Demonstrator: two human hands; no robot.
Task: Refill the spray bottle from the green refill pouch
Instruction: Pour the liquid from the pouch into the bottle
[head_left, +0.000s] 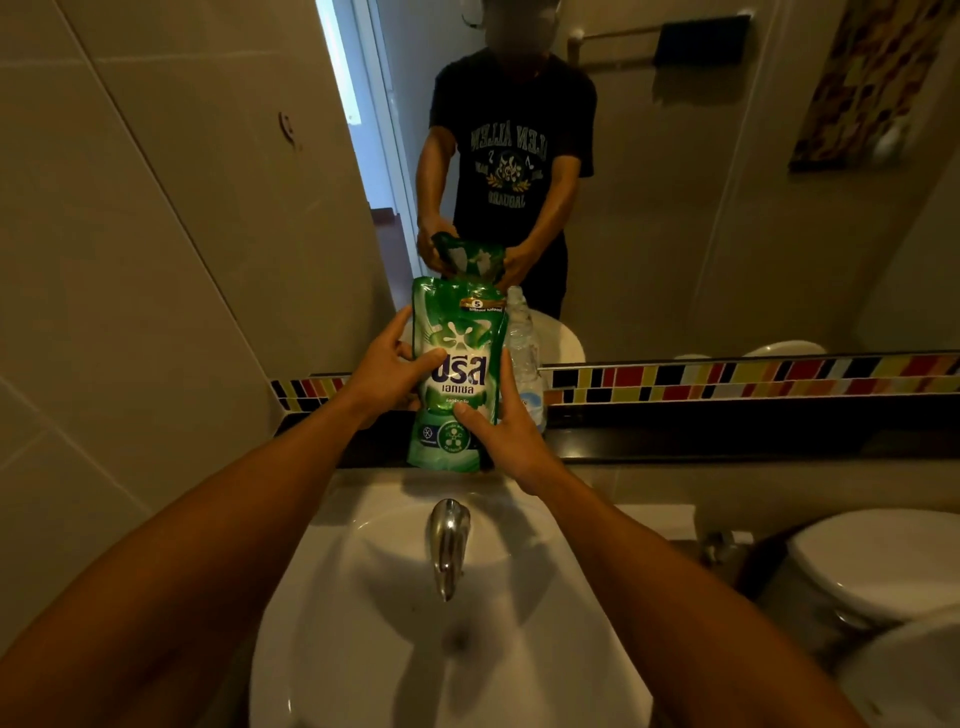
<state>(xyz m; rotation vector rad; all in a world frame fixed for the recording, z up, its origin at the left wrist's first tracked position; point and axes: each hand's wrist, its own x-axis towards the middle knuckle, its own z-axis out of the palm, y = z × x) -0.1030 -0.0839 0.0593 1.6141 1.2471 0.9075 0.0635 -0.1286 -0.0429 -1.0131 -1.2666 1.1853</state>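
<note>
A green refill pouch with white lettering stands upright on the dark ledge behind the sink. My left hand grips its left side, thumb across the front. On the pouch's lower right edge my right hand holds it, thumb pressed on the front. Behind the pouch, to its right, stands a clear plastic bottle, partly hidden; its top shows no spray head that I can make out.
A white sink basin with a chrome tap lies below my arms. A mirror above the ledge reflects a person holding the pouch. A white toilet stands at the right. Tiled wall at the left.
</note>
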